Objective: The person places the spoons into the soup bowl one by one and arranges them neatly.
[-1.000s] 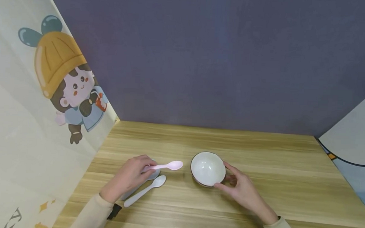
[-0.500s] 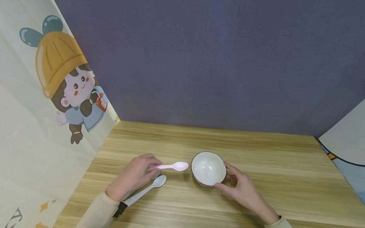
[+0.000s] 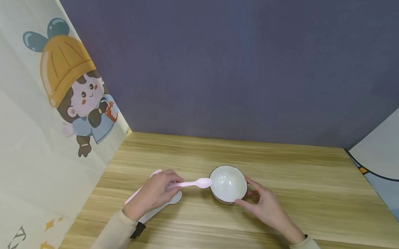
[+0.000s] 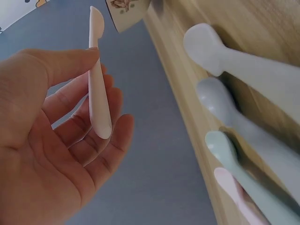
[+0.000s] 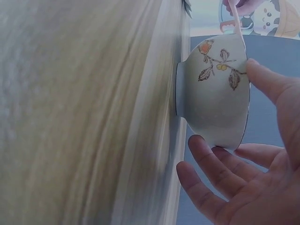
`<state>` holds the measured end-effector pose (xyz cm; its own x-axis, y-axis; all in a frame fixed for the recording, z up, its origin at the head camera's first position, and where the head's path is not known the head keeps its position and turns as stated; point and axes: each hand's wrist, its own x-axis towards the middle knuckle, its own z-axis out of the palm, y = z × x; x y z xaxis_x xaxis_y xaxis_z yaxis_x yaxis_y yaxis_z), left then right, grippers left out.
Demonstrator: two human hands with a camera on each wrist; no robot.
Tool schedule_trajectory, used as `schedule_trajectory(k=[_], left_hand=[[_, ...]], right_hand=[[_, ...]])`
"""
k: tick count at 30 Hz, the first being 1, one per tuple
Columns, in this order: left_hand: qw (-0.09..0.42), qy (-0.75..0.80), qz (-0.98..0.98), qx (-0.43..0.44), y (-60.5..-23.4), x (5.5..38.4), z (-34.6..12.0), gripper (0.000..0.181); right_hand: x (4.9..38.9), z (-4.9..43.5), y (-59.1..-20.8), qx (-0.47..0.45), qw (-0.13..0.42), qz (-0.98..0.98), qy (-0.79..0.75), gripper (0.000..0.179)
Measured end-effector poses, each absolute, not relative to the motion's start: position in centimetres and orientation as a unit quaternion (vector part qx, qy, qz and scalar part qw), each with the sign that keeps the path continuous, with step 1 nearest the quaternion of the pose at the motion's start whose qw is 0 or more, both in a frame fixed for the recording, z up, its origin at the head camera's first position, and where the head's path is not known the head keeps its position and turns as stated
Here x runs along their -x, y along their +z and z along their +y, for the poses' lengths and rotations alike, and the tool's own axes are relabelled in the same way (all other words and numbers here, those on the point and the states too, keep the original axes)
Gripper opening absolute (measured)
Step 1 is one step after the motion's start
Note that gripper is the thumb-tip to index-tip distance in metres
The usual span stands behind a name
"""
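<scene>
My left hand (image 3: 157, 191) pinches a pale pink spoon (image 3: 203, 183) by its handle between thumb and fingers. In the head view the spoon's bowl end overlaps the left rim of a white bowl (image 3: 226, 186). This bowl has a dark rim and, in the right wrist view, a painted flower branch on its outside. My right hand (image 3: 264, 207) holds the bowl from the right, thumb (image 5: 267, 79) at the rim and fingers along its side. The bowl stands upright on the wooden table.
Below the left hand lie a white spoon (image 4: 206, 47), a grey spoon (image 4: 218, 101), a green spoon (image 4: 222, 147) and another pink spoon (image 4: 229, 185), side by side. A dark blue panel (image 3: 237, 74) rises behind the table (image 3: 300, 179); a cartoon-printed sheet (image 3: 22, 107) hangs on the left.
My left hand has moved right with the pink spoon, bringing its tip to the bowl's rim. The pink spoon on the table has come into view behind the hand. The right hand and bowl stay put.
</scene>
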<state>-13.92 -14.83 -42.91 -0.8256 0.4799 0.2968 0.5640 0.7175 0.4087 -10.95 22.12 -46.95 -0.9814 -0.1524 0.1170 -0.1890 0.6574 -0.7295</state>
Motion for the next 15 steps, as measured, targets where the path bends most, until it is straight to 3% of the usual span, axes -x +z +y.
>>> schedule_trajectory(k=[15], left_hand=[[0.084,-0.251,-0.921,0.286,-43.39,13.78,-14.03,0.014]], right_hand=[[10.94,22.09,-46.96,-0.093,0.023,-0.909,0.406,0.092]])
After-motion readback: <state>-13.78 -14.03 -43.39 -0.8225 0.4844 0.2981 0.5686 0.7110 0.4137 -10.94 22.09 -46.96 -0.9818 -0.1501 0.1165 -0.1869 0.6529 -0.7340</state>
